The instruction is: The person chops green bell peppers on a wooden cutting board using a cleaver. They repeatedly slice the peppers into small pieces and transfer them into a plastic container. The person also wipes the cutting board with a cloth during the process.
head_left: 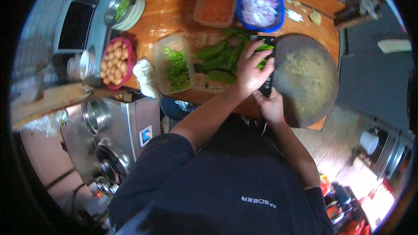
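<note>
My left hand (254,69) curls its thumb and fingers around bright green vegetable pieces (264,54). They lie against a dark flat tool (266,88) that looks like a cleaver, though my hands cover much of it. Closer to my body, my right hand (272,106) is closed on the near end of this tool. A round chopping block (307,82) stands just right of both hands, with pale crumbs spread over its top. Several long green vegetables, apparently green peppers (213,51), lie on the wooden table (170,15) left of my left hand.
A clear tub (156,63) of chopped greens sits left of the peppers, beside a white cloth (146,78). Farther back are an orange-filled tub (215,2) and a blue basket (281,15) of chopped onion. Eggs (115,63) and stacked bowls (133,15) stand far left.
</note>
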Available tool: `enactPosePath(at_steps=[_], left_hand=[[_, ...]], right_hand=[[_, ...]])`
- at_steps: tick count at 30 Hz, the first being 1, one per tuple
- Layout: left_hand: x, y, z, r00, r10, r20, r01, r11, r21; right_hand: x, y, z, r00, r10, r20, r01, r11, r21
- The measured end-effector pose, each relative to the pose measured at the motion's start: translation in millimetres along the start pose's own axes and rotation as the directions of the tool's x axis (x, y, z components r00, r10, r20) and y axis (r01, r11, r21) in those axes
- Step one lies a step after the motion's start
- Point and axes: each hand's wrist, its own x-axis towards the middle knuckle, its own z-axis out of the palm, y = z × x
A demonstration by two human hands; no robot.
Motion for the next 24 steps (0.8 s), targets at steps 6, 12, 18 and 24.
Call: enactPosePath(at_steps=[6,12,18,24], left_hand=[[-2.2,-49.4,-147.5,0.962,-0.074,-0.265,0.165,0.925,0.342],[-44.4,-135.6,-232.9,0.678,-0.734,-0.050,0.647,0.562,0.516],[-16.3,-90.9,-208.9,0.993,-0.098,-0.065,0.118,0.790,0.602],[-20.3,-155.9,-241.0,0.966,-0.238,-0.105,0.238,0.647,0.724]], right_hand=[[25.3,-31.0,119.7,0.919,-0.224,0.323,0.287,0.944,-0.161],[44.8,-68.4,180.4,0.890,0.175,0.421,0.092,0.836,-0.541],[78.5,-7.5,188.0,0.906,-0.101,0.412,0.290,0.857,-0.426],[46.5,-63.0,100.3,0.788,0.129,0.602,0.108,0.934,-0.341]])
